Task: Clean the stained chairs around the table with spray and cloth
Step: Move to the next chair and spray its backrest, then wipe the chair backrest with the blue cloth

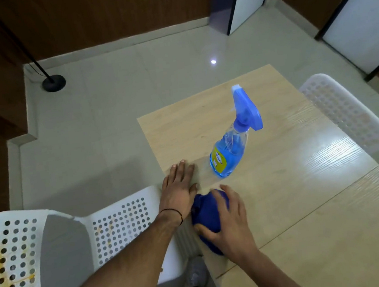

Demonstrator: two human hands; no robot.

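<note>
A blue cloth lies bunched on the light wooden table near its left edge. My right hand grips it, fingers curled over the top. My left hand rests flat on the table edge just left of the cloth, fingers straight. A spray bottle with blue liquid, a yellow label and a blue trigger head stands upright on the table beyond both hands. A white perforated plastic chair at the lower left has orange-yellow stains on its seat and backrest.
A second white perforated chair stands at the table's far right side. A black lamp stand base sits on the pale tiled floor at the back left. Dark wooden walls and white door panels line the room's far end.
</note>
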